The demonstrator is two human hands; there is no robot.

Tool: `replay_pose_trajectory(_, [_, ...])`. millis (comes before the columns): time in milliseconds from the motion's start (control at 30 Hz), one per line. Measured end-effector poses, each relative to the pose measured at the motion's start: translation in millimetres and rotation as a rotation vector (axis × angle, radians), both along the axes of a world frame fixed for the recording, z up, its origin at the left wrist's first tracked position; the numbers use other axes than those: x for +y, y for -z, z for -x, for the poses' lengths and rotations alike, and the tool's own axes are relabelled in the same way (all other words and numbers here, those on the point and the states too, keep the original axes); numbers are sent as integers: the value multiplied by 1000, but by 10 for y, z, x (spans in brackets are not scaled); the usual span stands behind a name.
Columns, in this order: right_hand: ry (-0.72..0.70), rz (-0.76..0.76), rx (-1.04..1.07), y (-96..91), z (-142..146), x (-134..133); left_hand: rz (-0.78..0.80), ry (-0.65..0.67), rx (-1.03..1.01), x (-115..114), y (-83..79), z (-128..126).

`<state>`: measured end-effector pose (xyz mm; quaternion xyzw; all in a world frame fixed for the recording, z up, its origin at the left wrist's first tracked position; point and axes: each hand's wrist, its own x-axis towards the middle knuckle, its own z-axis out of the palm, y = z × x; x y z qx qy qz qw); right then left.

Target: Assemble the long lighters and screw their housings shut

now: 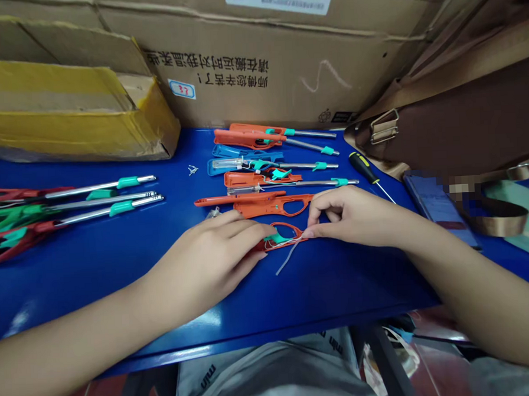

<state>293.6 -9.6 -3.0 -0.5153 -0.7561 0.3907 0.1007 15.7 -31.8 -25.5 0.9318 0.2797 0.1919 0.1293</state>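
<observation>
My left hand (pixel 220 247) lies over an orange lighter housing (pixel 295 226) on the table, fingers wrapped round its left part. Inside the housing's loop sits a teal trigger (pixel 275 237), with a thin white wire running along it. My right hand (pixel 347 217) pinches at the housing's right end, thumb and forefinger together on a thin clear tube (pixel 286 259). The tube's loose end hangs toward me over the blue tabletop. Just behind my hands lie an orange shell half (pixel 260 208) and another orange piece (pixel 242 198). My left palm and fingers hide part of the housing.
Opened lighters in orange (pixel 252 135) and blue (pixel 231 164) lie behind my hands. Assembled-looking lighters (pixel 100 195) lie left. Small screws (pixel 192 170), a screwdriver (pixel 364 168) and a phone (pixel 442 206) rest on the blue table (pixel 200 319). Cardboard boxes (pixel 283 49) and a brown bag (pixel 455 111) border it.
</observation>
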Motion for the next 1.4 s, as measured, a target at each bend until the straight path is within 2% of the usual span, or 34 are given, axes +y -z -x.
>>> replay_pose_trajectory(133, [-4,81,-12,-16,-40,19,15,6,9,-7,-22,-3])
replay_pose_trajectory(300, [-28,71,-24,-28,-16,8,13,-2,6,-10,-11,7])
replay_pose_trajectory(533, [24,93,-13,-52,23,11,40,-20,-7,1,29,5])
replay_pose_trajectory(600, [2,83,9,-48,4,18,14,2,3,50,-14,35])
replay_pose_trajectory(667, [-55,5,28,-44,-15,16,-49,36,22,132,-110,102])
replay_pose_trajectory(800, [-165,-268,156,-69,-5,-38,-221,-12,123,317,-379,302])
replay_pose_trajectory(867, [-251,-347,221,-94,20,-92,-254,-41,197,370,-479,380])
replay_pose_trajectory(933, [-355,-376,190,-105,43,-149,-229,-105,285,387,-527,417])
replay_pose_trajectory(1067, [-454,-416,-33,-58,65,-218,-103,-299,456,377,-510,400])
replay_pose_trajectory(1167, [-478,-419,-84,-5,70,-215,-37,-403,567,377,-477,369])
replay_pose_trajectory(1267, [-466,-407,-74,12,81,-197,17,-458,634,376,-467,357])
replay_pose_trajectory(1400, [-427,-375,-31,6,102,-191,87,-467,633,362,-476,372])
